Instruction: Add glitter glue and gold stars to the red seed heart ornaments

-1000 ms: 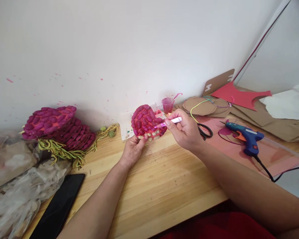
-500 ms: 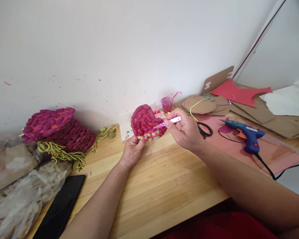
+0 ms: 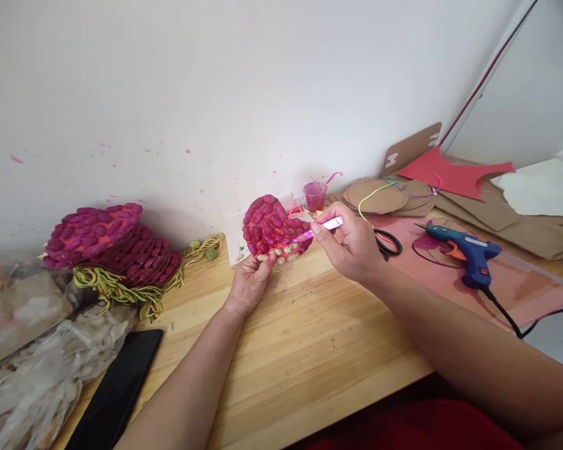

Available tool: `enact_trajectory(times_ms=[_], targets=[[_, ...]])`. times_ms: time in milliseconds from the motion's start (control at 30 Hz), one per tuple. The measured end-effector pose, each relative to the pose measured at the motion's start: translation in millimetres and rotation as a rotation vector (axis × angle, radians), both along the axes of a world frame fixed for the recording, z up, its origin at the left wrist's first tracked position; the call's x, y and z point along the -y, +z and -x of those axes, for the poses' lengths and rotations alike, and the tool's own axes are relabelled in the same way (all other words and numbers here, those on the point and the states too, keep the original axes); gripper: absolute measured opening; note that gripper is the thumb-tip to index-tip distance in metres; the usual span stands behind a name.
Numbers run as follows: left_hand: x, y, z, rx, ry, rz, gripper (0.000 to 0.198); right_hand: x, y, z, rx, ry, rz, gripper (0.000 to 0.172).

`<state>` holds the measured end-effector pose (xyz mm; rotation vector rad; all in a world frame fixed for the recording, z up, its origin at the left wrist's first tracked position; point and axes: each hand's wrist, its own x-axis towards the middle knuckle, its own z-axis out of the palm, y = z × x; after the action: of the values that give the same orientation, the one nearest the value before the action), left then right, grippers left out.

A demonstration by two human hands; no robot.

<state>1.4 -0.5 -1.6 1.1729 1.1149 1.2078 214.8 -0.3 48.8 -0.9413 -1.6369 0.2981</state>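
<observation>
My left hand (image 3: 253,280) grips the lower edge of a disc covered with peanut shells (image 3: 268,226), thumb on its front. Most of the shells are painted magenta; a few along the bottom edge show pale and bare. A pink-stained paintbrush with a white handle (image 3: 329,224) is pinched between the thumb and fingers of my right hand (image 3: 349,244). Its tip touches the shells on the lower right part of the disc. Behind the disc, a plastic cup of pink paint (image 3: 314,197) stands by the wall.
Several magenta shell discs are stacked (image 3: 117,244) at left, with yellow-green yarn (image 3: 103,284). Plastic bags (image 3: 42,356) and a black phone-like slab (image 3: 117,387) lie nearer. On the right are scissors (image 3: 389,244), a blue glue gun (image 3: 469,250), cardboard circles (image 3: 380,197) and red paper (image 3: 450,175).
The disc has tipped and shifted slightly left in my left hand. The brush tip has moved a little to the right across the shells.
</observation>
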Motion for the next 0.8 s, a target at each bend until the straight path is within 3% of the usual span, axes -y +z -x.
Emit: enact_trajectory(times_ms=[300, 600, 800], targets=[[-2.7, -6.7, 3.6, 0.026, -0.069, -0.045, 0.051, 1.6, 0.0, 0.8, -0.003, 0.056, 0.002, 0.012], [-3.6, -2.4, 6.7, 0.112, -0.128, -0.006, 0.052, 0.8, -1.3, 1.7, -0.068, 0.074, -0.035, 0.010], [-4.2, -3.2, 7.5, 0.096, -0.150, 0.002, 0.053, 2.6, -2.8, 5.1, 0.019, 0.120, -0.026, 0.005]])
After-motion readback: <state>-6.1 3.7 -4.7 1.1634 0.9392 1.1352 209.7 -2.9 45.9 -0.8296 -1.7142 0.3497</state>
